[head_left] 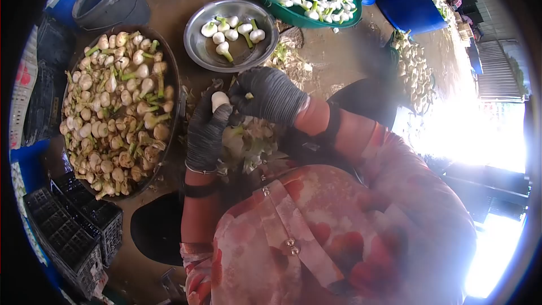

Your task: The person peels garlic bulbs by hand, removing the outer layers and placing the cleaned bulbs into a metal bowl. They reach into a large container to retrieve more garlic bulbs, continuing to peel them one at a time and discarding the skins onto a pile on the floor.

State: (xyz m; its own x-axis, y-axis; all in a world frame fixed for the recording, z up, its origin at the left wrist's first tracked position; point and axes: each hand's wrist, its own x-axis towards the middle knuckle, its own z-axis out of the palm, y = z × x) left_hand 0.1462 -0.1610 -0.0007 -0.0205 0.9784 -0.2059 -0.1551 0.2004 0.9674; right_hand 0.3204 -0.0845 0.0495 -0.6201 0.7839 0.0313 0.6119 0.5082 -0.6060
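Observation:
My left hand (208, 130), in a dark grey glove, is closed around a pale peeled garlic bulb (219, 100), whose rounded white end shows at the thumb. Close beside it on the right, my right hand (268, 95), gloved the same way, has its fingers curled in; a small pale bit shows at them, too small to name. Just beyond the hands stands a metal bowl (195, 51) with several peeled bulbs (231, 35). To the left is a large round tub (176, 79) full of unpeeled garlic (116, 113).
A green basket (355, 16) of white bulbs stands at the top, beside blue containers (412, 8). At upper left is a grey bucket (113, 8), at lower left black crates (68, 231). Peelings (254, 141) lie below my hands. More garlic (414, 70) is at right.

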